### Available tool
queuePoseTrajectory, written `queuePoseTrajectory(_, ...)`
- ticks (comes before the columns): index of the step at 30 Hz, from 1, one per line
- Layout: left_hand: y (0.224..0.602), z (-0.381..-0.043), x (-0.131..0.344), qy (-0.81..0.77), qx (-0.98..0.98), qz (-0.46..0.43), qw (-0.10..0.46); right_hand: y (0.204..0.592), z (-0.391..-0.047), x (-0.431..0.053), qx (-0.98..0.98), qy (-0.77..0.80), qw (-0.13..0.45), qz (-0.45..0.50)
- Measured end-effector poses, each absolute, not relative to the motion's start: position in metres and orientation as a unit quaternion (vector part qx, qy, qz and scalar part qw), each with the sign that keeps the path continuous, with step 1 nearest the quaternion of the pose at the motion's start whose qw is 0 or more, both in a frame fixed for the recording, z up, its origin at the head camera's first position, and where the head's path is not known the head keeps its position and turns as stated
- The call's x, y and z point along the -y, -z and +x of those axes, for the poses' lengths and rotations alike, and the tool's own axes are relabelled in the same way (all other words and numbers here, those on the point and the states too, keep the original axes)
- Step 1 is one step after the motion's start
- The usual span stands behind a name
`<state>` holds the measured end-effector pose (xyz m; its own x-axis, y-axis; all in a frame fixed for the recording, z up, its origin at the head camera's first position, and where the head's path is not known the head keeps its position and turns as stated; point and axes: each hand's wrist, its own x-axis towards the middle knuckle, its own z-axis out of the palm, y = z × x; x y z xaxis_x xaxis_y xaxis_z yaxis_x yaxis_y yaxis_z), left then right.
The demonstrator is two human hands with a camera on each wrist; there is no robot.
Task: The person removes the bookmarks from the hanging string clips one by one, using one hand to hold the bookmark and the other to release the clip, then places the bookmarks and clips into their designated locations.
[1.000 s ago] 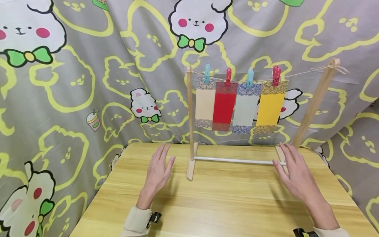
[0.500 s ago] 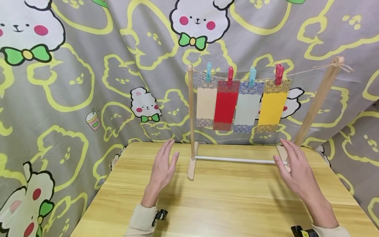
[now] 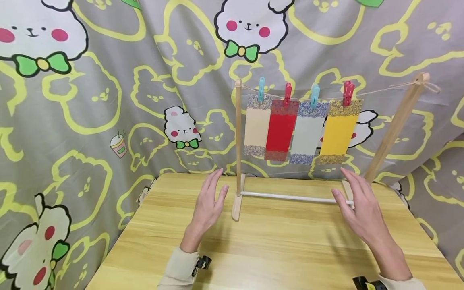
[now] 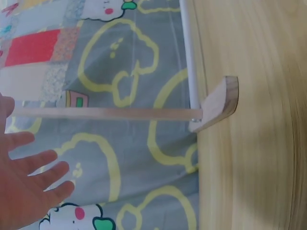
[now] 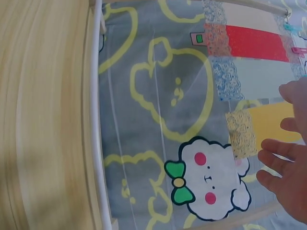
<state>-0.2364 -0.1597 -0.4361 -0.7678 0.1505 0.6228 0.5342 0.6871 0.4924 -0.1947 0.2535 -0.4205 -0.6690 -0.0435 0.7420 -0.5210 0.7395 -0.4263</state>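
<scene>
A wooden rack with two posts stands at the back of the table, a string (image 3: 377, 92) tied between its tops. Beige (image 3: 256, 125), red (image 3: 281, 131), pale grey-green (image 3: 308, 133) and yellow (image 3: 338, 132) paper strips with lace-patterned ends hang from it. Blue clothespins (image 3: 314, 96) and red clothespins (image 3: 287, 94) clip them. My left hand (image 3: 208, 201), fingers extended, hovers left of the left post (image 3: 238, 137), holding nothing. My right hand (image 3: 362, 209) hovers, fingers extended and holding nothing, in front of the rack's right foot, which it partly hides.
A white rod (image 3: 290, 197) joins the rack's two feet low over the wooden table (image 3: 268, 249). Behind hangs a grey patterned curtain (image 3: 203, 92), close to the strips. The right post (image 3: 395, 125) leans outward in the head view.
My left hand has moved right and slightly farther forward, closer to the left post. The right hand has shifted slightly left relative to the rack. The strips and clothespins hang as before.
</scene>
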Motion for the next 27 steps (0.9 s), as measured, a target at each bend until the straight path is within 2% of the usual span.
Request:
queuePoseTrajectory(16, 0.419, -0.248, 0.129, 0.423, 0.821, -0.234, 0.303, 0.398, -0.207, -0.242, 0.828, -0.316, 0.415, 0.204)
queuePoseTrajectory(27, 0.413, -0.251, 0.117, 0.462, 0.788, -0.222, 0.341, 0.383, -0.217, -0.230, 0.838, -0.311, 0.394, 0.215)
